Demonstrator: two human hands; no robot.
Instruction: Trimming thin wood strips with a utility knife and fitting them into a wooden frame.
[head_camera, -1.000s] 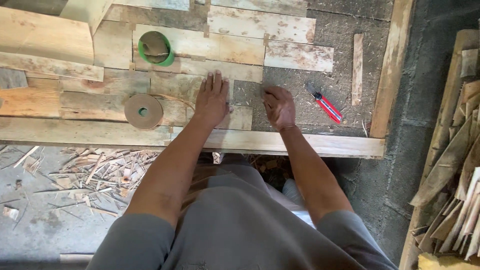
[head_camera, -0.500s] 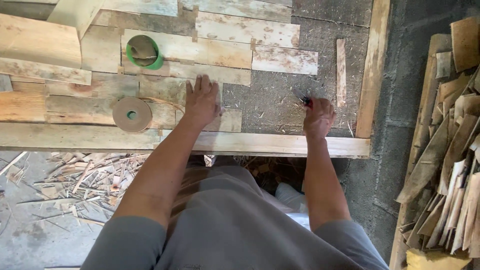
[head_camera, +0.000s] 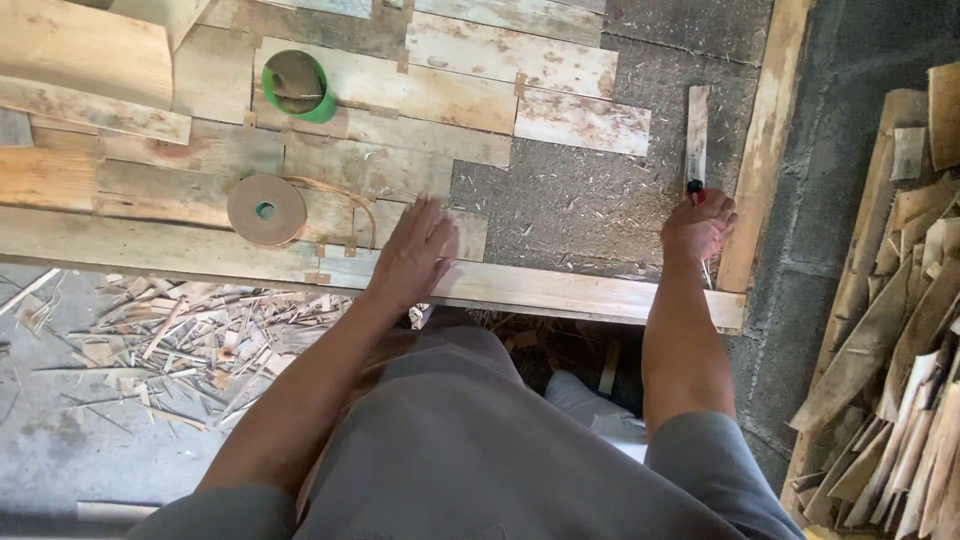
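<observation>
My left hand (head_camera: 415, 250) lies flat, fingers spread, on a small wooden piece (head_camera: 470, 235) at the near edge of a panel of pale wood veneer strips (head_camera: 440, 100). My right hand (head_camera: 697, 225) is far to the right, closed around a red and black utility knife (head_camera: 692, 188) whose tip sticks out above the fingers. It sits beside a narrow wood strip (head_camera: 697, 130) and the wooden frame rail (head_camera: 765, 150). A roll of brown paper tape (head_camera: 265, 209) lies left of my left hand.
A green roll (head_camera: 297, 86) stands on the veneer at the back left. A long board (head_camera: 560, 292) forms the near edge of the work surface. Wood scraps (head_camera: 170, 325) litter the floor at left. A pile of veneer offcuts (head_camera: 900, 330) is stacked at right.
My right hand moved from the panel's middle to the right, reached the red knife and closed on it. The left hand stayed pressed on the wood. The view shifted slightly.
</observation>
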